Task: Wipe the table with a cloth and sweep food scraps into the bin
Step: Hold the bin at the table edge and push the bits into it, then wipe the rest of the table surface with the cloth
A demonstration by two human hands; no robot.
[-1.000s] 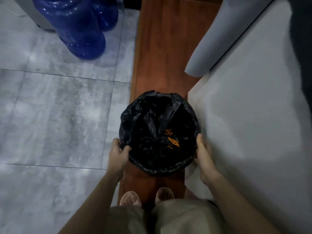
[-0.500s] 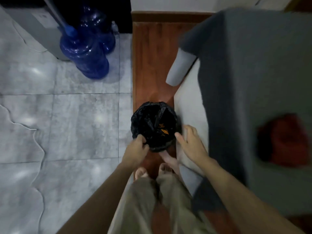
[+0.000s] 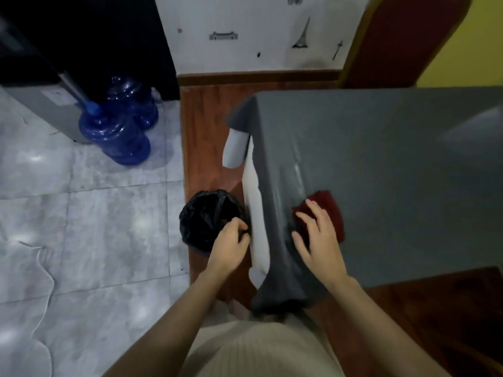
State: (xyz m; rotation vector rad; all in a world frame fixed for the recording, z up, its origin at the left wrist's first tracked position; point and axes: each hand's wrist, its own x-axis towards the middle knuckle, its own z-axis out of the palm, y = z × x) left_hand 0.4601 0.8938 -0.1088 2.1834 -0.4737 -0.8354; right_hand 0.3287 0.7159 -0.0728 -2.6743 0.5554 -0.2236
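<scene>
Left hand (image 3: 228, 244), just left of frame centre, fingers curled closed on the near rim of the bin (image 3: 206, 219), pinching its black liner. Right hand (image 3: 318, 235), right of centre, spread flat with fingers extended and apart, palm down over the near left corner of the table (image 3: 394, 164); its fingertips (image 3: 309, 204) overlap the near edge of the cloth (image 3: 330, 210), a dark red folded piece lying on the grey table cover; whether the palm presses the cover or hovers above it cannot be told. The bin stands on the reddish-brown wooden floor strip (image 3: 204, 142) just beside the table's left edge, where a pale underlayer (image 3: 255, 213) of the cover hangs down between bin and tabletop. Food scraps inside the bin are too dark to make out. Upper left of the frame: two blue water jugs (image 3: 119, 134) on grey floor tiles (image 3: 81, 227) beside a grey appliance (image 3: 35, 102). Top centre: a white wall (image 3: 245, 36) with small dark decals. Bottom centre: the person's pale ribbed top (image 3: 258, 349).
</scene>
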